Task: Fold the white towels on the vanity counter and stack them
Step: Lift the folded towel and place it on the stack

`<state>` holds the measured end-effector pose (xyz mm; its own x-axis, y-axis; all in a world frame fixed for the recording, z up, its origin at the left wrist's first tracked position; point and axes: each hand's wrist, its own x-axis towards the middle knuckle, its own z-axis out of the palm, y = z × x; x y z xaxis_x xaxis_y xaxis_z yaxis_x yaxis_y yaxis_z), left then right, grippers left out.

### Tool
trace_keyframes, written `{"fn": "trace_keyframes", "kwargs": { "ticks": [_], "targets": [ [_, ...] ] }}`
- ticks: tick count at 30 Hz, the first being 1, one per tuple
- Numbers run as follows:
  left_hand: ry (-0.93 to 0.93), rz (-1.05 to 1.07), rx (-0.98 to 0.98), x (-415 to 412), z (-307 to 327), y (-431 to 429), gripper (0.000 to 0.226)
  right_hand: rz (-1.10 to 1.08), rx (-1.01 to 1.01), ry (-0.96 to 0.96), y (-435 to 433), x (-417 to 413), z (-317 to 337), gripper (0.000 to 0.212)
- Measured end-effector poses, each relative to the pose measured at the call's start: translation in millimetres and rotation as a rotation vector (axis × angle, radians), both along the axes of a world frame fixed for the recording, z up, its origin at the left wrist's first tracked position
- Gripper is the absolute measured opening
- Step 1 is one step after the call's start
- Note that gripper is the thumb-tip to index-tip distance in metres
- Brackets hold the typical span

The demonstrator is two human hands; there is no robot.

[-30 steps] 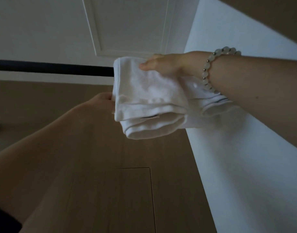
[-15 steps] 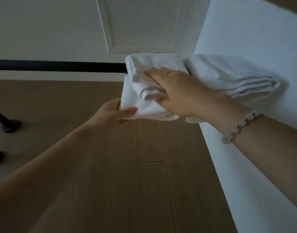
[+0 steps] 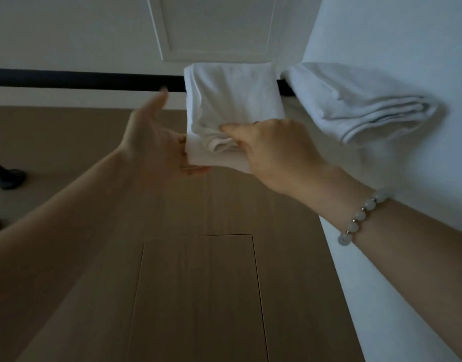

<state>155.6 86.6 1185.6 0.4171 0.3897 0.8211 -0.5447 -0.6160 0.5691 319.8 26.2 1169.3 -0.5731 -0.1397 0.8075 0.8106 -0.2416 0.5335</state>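
Bracelet [image 3: 360,218] beads circle the right wrist, nearest the camera. Beyond it the right hand [image 3: 271,150], laid flat on the towel [image 3: 232,95] half a second earlier, now sits lower and pinches a bunch of its folds, thumb on top, fingers hidden behind. The left hand [image 3: 156,142], which then gripped the lower left corner, has opened: thumb raised and blurred, fingers straight beneath the towel's bottom edge. The towel hangs folded over the black bar [image 3: 81,81]; a second towel [image 3: 355,100] just beside it hides the bar's right end.
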Motion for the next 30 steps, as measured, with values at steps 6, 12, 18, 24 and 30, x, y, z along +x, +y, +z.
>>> {"fn": "trace_keyframes", "kwargs": {
  "ticks": [6,12,18,24,30],
  "targets": [
    [0.048,0.493,0.081,32.7,23.0,-23.0,0.043,0.841,0.251,0.351,27.6,10.1,-38.5,0.029],
    [0.071,0.532,0.093,43.2,26.7,-19.2,0.056,1.848,-0.766,1.135,16.7,19.1,-26.4,0.089],
    [0.052,0.574,0.132,51.9,26.6,-12.0,0.045,1.990,-0.669,1.104,10.2,14.7,-1.0,0.035],
    [-0.061,0.463,0.079,47.5,11.4,2.2,0.039,1.990,-0.545,1.083,3.1,15.4,-8.9,0.027],
    [-0.158,0.368,0.023,55.5,3.5,-0.3,0.040,1.994,-0.487,1.083,0.0,12.9,-10.4,0.036]
  ]
}}
